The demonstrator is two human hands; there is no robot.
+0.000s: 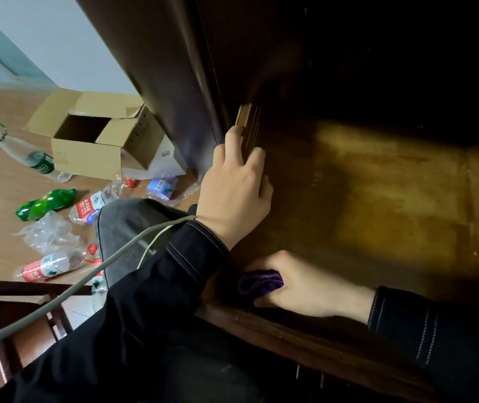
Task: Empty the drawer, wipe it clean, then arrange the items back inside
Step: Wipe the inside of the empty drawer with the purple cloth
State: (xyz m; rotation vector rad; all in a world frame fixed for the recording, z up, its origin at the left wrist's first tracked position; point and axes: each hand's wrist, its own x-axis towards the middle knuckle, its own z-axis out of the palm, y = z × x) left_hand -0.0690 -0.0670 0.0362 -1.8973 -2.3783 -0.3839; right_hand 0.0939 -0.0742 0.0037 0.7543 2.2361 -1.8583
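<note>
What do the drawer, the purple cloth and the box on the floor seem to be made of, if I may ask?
Drawer: likely wood, worn brown varnish, faint grain and sheen. Purple cloth: soft fabric, perhaps microfibre; it bunches in folds. Box: plain tan cardboard, matte, with creased flaps.

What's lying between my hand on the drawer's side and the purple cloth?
Nothing loose: in the head view only bare drawer floor separates the left hand on the side wall from the purple cloth.

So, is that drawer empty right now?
Seemingly empty: the drawer shows bare wooden bottom, holding only the purple cloth in the right hand; its dark back is unclear.
</note>
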